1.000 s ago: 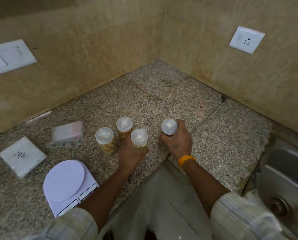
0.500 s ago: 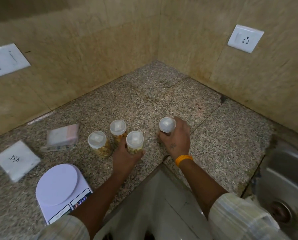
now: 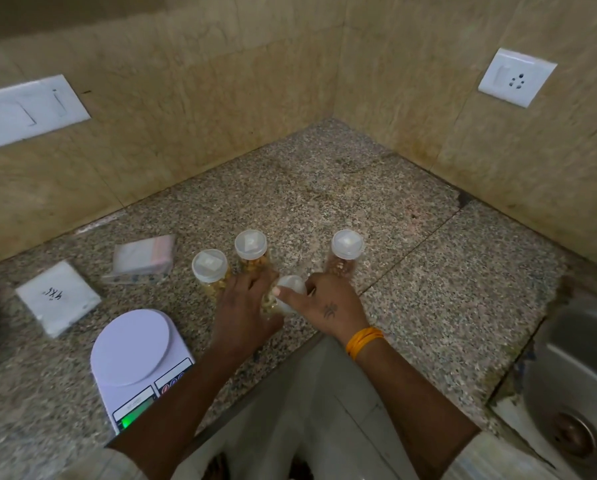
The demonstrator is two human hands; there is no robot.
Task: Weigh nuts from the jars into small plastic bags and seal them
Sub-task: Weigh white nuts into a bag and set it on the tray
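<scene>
Several clear jars of nuts with white lids are on the granite counter (image 3: 428,271). Two jars (image 3: 209,268) (image 3: 251,245) stand upright at the left and one jar (image 3: 346,245) stands at the right. My left hand (image 3: 245,313) grips the body of a fourth jar (image 3: 283,297), which is tilted toward me. My right hand (image 3: 328,304) holds that jar's white lid, thumb across it. A white kitchen scale (image 3: 134,351) with a lit green display sits at the front left. Two packs of small plastic bags (image 3: 144,254) (image 3: 58,301) lie to the left.
Tiled walls meet in a corner behind the counter. A switch plate (image 3: 26,110) is on the left wall and a socket (image 3: 517,77) on the right wall. A steel sink (image 3: 581,386) lies at the far right. The counter's front edge runs between my forearms.
My right hand left the right jar and moved left onto the lid of the jar in my left hand. That jar has been tipped toward me. The scale's display now glows green.
</scene>
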